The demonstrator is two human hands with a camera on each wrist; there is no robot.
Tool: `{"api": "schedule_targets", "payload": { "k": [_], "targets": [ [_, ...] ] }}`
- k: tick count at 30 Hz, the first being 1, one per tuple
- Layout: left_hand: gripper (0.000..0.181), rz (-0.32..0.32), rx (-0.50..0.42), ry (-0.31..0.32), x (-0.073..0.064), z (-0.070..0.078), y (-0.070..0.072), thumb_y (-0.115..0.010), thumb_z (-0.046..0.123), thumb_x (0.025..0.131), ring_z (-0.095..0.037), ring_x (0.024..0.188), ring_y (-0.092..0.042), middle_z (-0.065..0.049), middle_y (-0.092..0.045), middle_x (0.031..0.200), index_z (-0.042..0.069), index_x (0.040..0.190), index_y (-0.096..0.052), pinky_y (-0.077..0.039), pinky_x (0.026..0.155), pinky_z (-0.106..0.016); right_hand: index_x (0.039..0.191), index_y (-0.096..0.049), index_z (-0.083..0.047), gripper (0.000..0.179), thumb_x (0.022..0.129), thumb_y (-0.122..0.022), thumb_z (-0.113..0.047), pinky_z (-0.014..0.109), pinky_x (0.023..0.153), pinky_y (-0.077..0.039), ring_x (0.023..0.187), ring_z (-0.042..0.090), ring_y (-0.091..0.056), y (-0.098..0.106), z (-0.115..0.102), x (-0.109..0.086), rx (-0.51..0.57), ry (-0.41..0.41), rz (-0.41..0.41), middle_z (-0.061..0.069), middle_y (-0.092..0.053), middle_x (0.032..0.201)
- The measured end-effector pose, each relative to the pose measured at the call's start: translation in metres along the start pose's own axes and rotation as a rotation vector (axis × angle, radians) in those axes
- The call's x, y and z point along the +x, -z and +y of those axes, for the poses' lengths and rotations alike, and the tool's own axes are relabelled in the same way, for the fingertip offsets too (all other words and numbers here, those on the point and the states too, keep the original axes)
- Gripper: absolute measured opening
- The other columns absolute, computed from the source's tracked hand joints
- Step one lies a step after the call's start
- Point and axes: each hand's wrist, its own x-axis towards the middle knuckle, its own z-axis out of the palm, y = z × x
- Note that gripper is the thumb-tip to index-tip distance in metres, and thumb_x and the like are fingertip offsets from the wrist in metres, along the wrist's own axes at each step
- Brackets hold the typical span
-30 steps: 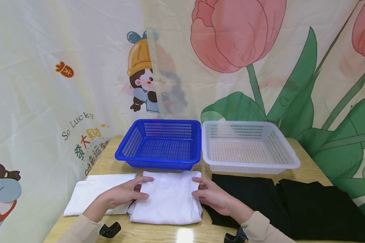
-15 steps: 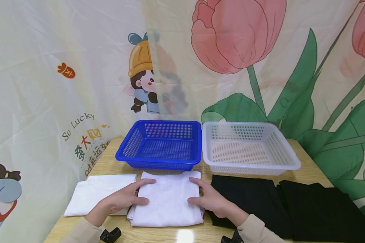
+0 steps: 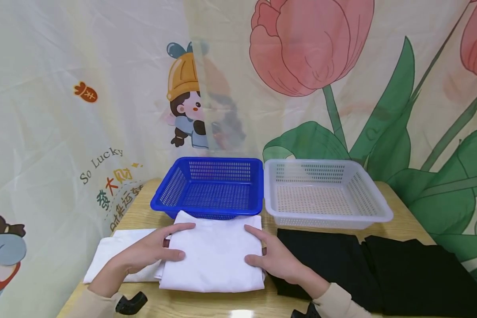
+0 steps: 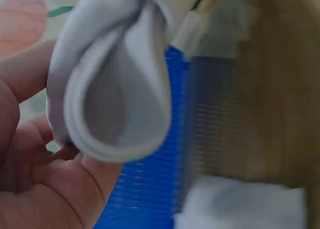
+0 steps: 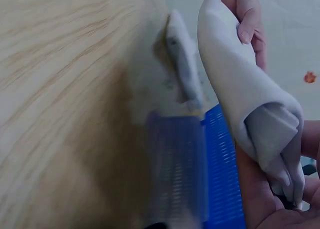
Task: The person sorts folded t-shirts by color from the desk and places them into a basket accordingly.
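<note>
Both hands hold a folded white cloth [image 3: 214, 256] by its two sides, thumbs on top and other fingers reaching under the edges. My left hand [image 3: 149, 249] grips the left side and my right hand [image 3: 276, 256] the right. In the left wrist view the rounded folds of the cloth [image 4: 145, 104] show end-on, gripped and raised off the table. The right wrist view also has the cloth [image 5: 235, 79] up in the air between the hands. Its far edge overlaps the lower front of the blue basket [image 3: 206, 212] in the head view.
A white basket [image 3: 326, 216] stands right of the blue one, at the back of the wooden table [image 3: 191, 304]. Another folded white cloth [image 3: 107, 254] lies at the left. Two folded black cloths, a nearer one [image 3: 322, 251] and a farther one [image 3: 421, 274], lie at the right.
The hands have taken firmer hold of the white cloth's sides. They have raised it from the table, and it has shifted slightly left and toward the blue basket.
</note>
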Motion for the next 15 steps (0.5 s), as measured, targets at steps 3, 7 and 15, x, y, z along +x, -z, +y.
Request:
{"api": "schedule_targets", "payload": {
  "k": [3,7,15],
  "targets": [
    [0.076,-0.005,0.039,-0.021,-0.012,0.025,0.009,-0.077,0.014,0.099,-0.032,0.112,-0.070,-0.021,-0.056,0.144,0.021,0.165,-0.039,-0.063,0.087,-0.046,0.167,-0.032,-0.011,0.079,0.101,-0.074,-0.011,0.032,0.072,-0.063,0.086,0.023,-0.075,0.003,-0.021,-0.003,0.015,0.023,-0.015,0.022,-0.042,0.160],
    [0.076,0.014,0.085,-0.064,-0.020,0.054,0.021,-0.075,0.013,0.100,-0.034,0.103,-0.073,-0.026,-0.057,0.137,0.022,0.165,-0.038,-0.064,0.080,-0.049,0.168,-0.032,-0.015,0.079,0.101,-0.074,-0.010,0.040,0.083,-0.064,0.108,0.028,-0.073,0.008,-0.047,0.003,0.030,0.051,-0.013,0.021,-0.042,0.158],
    [0.082,0.183,0.145,-0.079,0.013,0.077,0.054,-0.082,0.017,0.095,-0.039,0.115,-0.063,-0.027,-0.040,0.155,0.024,0.165,-0.040,-0.063,0.084,-0.046,0.167,-0.035,-0.021,0.085,0.097,-0.081,-0.017,0.042,0.095,-0.061,0.129,0.032,-0.059,0.030,-0.083,0.046,-0.173,0.129,0.133,0.014,-0.035,0.166]
  ]
}}
